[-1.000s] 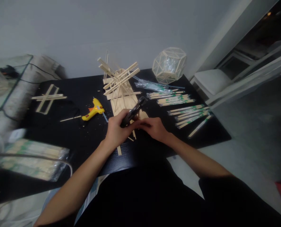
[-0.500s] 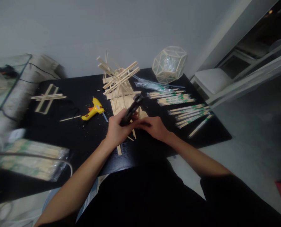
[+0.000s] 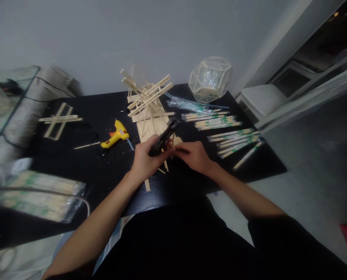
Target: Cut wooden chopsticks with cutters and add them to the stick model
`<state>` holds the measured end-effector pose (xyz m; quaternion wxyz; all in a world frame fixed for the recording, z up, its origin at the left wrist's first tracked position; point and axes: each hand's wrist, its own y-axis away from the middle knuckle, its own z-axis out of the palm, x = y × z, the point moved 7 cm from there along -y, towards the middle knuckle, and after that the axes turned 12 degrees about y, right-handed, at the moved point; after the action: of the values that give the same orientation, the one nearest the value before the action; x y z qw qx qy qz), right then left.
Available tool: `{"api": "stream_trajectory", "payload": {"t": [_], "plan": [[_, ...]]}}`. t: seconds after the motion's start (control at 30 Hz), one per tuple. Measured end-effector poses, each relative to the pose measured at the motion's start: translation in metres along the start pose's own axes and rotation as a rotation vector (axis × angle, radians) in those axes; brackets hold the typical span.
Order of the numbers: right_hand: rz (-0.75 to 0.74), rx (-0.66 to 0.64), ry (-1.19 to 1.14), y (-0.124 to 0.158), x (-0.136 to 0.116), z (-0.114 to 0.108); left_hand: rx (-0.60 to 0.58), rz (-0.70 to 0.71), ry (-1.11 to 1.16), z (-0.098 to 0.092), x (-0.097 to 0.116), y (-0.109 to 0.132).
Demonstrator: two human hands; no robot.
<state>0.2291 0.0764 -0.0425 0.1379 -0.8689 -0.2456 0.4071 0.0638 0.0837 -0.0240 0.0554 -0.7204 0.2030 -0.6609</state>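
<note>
My left hand (image 3: pixel 146 157) is closed round a black hand tool (image 3: pixel 163 139) that points up and to the right; its exact kind is unclear. My right hand (image 3: pixel 195 156) is pinched shut beside it, fingertips meeting those of the left. A thin wooden stick (image 3: pixel 173 139) shows at the meeting fingertips, partly hidden by them. Beneath and beyond the hands lies a flat bed of pale wooden sticks (image 3: pixel 150 127). On its far end stands a crisscrossed stick structure (image 3: pixel 150 95). To the left rests a yellow glue gun (image 3: pixel 119 131) with a glue stick in its rear.
Wrapped chopstick packs (image 3: pixel 218 123) lie on the right of the black table (image 3: pixel 173 198). A faceted stick frame (image 3: pixel 210 79) stands at the back right. A crossed stick frame (image 3: pixel 60 119) and a large chopstick bundle (image 3: pixel 41 196) are on the left, near a cable.
Both hands have shifted very slightly to the right with the black tool. Everything else on the table stays as it was.
</note>
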Motion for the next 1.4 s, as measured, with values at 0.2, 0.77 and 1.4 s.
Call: {"api": "stream_trajectory", "payload": {"t": [0.2, 0.77, 1.4], "plan": [[0.000, 0.010, 0.024, -0.001, -0.002, -0.001, -0.052, 0.020, -0.068, -0.007, 0.012, 0.000], [-0.019, 0.024, 0.026, -0.002, -0.003, 0.001, -0.322, 0.024, -1.201, -0.023, 0.037, 0.022], [0.002, 0.030, 0.111, 0.002, 0.007, 0.007, -0.397, 0.039, -1.355, -0.004, 0.045, 0.023]]}}
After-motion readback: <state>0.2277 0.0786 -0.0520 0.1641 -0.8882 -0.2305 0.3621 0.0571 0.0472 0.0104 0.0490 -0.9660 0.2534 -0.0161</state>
